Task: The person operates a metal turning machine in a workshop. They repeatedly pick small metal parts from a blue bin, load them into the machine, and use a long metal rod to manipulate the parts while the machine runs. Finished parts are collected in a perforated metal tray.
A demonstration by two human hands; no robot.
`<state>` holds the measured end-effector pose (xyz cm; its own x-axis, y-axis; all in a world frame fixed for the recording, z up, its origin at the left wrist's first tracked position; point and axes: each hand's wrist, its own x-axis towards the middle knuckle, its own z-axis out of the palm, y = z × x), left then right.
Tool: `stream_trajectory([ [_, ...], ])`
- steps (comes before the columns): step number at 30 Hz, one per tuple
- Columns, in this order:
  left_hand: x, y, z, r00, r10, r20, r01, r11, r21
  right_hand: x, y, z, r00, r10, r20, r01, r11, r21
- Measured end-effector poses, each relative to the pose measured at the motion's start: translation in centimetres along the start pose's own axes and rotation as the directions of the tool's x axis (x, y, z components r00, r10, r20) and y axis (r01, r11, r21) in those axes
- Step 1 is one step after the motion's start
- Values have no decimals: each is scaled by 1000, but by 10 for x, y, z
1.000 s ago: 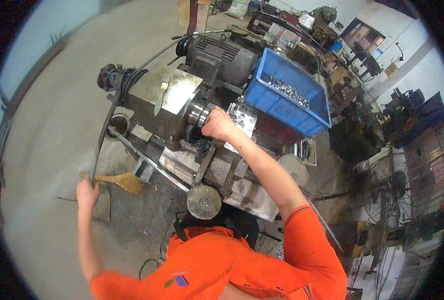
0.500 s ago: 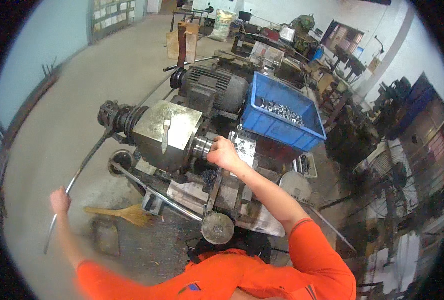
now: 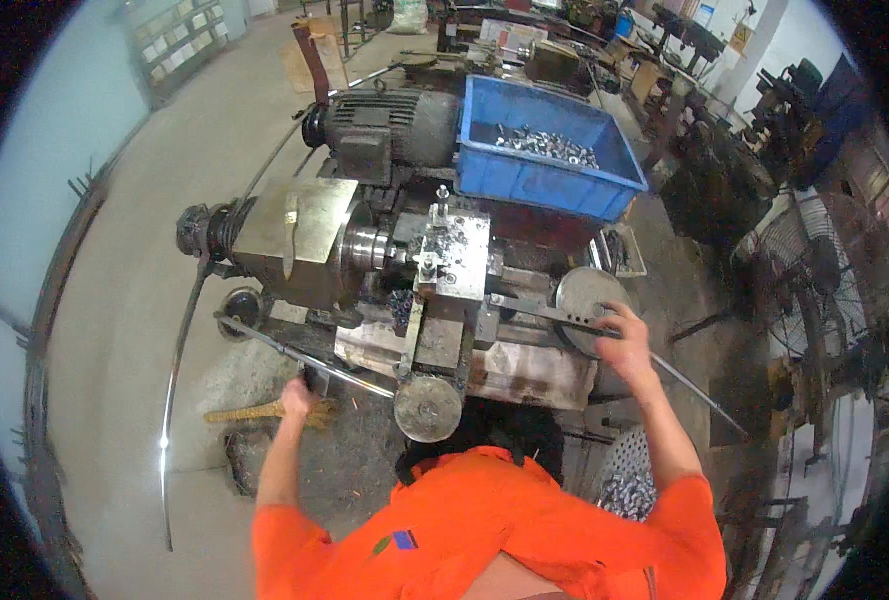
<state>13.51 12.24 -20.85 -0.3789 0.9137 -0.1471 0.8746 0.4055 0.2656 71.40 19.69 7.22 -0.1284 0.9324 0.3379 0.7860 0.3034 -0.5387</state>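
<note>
At the chuck (image 3: 367, 248) sat a bright piece (image 3: 397, 255), seemingly unfinished, while many metal parts (image 3: 549, 146) lay in the blue bin (image 3: 544, 185), right hand (image 3: 624, 344) at the handwheel (image 3: 576, 287) and left hand (image 3: 299, 398) near the bar (image 3: 336, 371), both grips unclear.

Right hand (image 3: 624, 345) at round handwheel (image 3: 577, 290); left hand (image 3: 299, 398) near steel bar (image 3: 336, 368); blue crate (image 3: 534, 182) holds metal parts (image 3: 549, 148).
</note>
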Motion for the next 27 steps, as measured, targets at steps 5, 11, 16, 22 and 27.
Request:
stream_trajectory([
  [5, 51, -2, -64, 939, -42, 342, -170, 807, 566, -60, 82, -41, 978, 196, -65, -205, 957, -206],
  [11, 34, -13, -78, 995, 35, 97, -52, 982, 180, -136, 238, -94, 800, 600, -36, -490, 616, -616],
  [16, 38, -22, -124, 990, -135, -50, 72, 768, -637, -181, 277, -108, 704, 691, -164, -548, 381, -745],
  [22, 13, 37, -150, 935, -355, 3, 175, 454, -873, -233, 181, -68, 679, 728, -96, -602, 476, -641],
  [27, 18, 69, -130, 901, -422, -101, 111, 449, -887, -295, 123, -1, 720, 694, -33, -691, 710, -139],
])
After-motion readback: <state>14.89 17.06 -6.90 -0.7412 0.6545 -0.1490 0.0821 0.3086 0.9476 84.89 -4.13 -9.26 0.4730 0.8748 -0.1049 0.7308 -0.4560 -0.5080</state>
